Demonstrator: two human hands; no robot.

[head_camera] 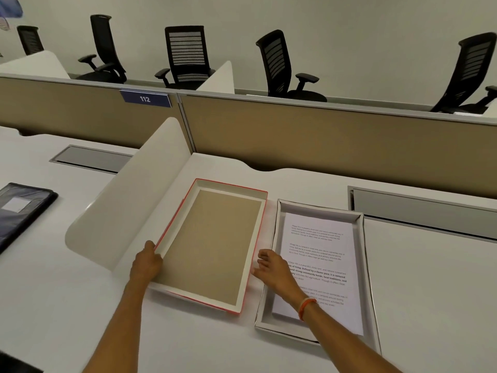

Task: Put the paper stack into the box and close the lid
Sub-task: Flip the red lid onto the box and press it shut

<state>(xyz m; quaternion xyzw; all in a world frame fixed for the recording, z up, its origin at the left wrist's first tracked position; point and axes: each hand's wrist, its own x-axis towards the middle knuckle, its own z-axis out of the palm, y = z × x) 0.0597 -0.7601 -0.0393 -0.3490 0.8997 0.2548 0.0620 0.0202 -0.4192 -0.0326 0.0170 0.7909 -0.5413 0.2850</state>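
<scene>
A white box [360, 238] lies on the desk at the right, and the printed paper stack [320, 254] rests inside it. To its left lies the lid [209, 246], upside down, red outside with a brown inner face. My left hand [146, 262] grips the lid's left rim. My right hand [271, 267] is by the lid's right rim with fingers spread, touching or just short of it; its forearm, with an orange wristband, crosses over the paper.
A curved white divider [126, 211] stands just left of the lid. A dark folder [18, 208] lies on the neighbouring desk at far left. A tan partition [322, 141] runs along the back, with black office chairs beyond it.
</scene>
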